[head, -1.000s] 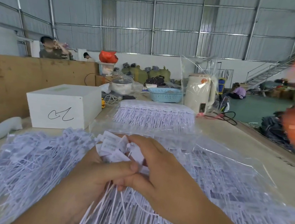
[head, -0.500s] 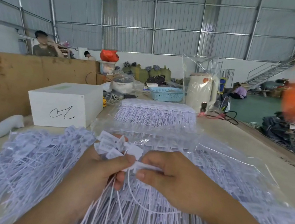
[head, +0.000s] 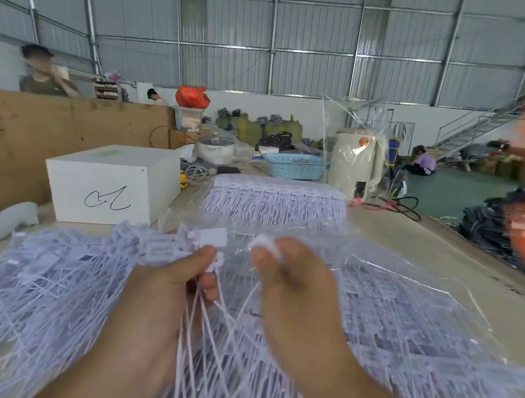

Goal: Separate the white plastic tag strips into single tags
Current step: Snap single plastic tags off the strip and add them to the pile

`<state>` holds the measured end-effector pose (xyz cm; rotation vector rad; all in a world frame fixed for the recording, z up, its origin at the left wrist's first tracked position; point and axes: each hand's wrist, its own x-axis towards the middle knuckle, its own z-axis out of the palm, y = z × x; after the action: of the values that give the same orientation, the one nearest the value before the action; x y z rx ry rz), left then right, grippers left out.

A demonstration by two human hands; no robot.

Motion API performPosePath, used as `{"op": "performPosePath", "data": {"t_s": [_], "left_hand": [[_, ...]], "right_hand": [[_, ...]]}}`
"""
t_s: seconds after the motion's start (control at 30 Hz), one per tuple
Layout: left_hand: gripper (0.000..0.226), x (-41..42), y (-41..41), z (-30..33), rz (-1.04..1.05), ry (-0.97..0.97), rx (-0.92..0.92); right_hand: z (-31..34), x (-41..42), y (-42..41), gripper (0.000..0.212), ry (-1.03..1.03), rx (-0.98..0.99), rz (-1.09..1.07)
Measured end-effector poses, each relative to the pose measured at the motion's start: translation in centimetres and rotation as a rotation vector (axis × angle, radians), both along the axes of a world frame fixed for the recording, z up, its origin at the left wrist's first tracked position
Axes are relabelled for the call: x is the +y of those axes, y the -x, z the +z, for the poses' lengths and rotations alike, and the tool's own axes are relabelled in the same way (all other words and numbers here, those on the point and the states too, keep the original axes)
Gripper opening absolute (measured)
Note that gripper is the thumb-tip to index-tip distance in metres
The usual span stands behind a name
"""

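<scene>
Left hand (head: 170, 290) pinches the tag strip (head: 180, 248) by its heads, anchoring it. Right hand (head: 288, 290), at 3 o'clock of it and apart, grips a single tag (head: 266, 245), apparently just snapped free. Loose-tag heap (head: 42, 269) at 9 o'clock.

We see a big hall with grey metal walls (head: 311, 37), a green floor (head: 450, 195) and metal stairs (head: 480, 128).

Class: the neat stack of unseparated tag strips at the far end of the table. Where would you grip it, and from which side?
Probably grip the stack of tag strips along its far edge, where the flat tag heads line up in a firm band, coming from above; the near side is only loose thin tails.
</scene>
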<state>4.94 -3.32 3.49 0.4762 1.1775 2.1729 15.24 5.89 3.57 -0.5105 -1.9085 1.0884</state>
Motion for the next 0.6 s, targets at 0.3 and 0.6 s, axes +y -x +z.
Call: {"op": "performPosePath", "data": {"t_s": [0.3, 0.6], "left_hand": [[0.042, -0.2, 0.0, -0.2, -0.016, 0.052, 0.134], [0.037, -0.2, -1.0, -0.3, -0.046, 0.041, 0.417]], "right_hand": [[-0.8, 0.1, -0.6, 0.029, -0.184, -0.227, 0.317], [-1.1, 0.9, -0.9, 0.045, -0.217, -0.209, 0.349]]}}
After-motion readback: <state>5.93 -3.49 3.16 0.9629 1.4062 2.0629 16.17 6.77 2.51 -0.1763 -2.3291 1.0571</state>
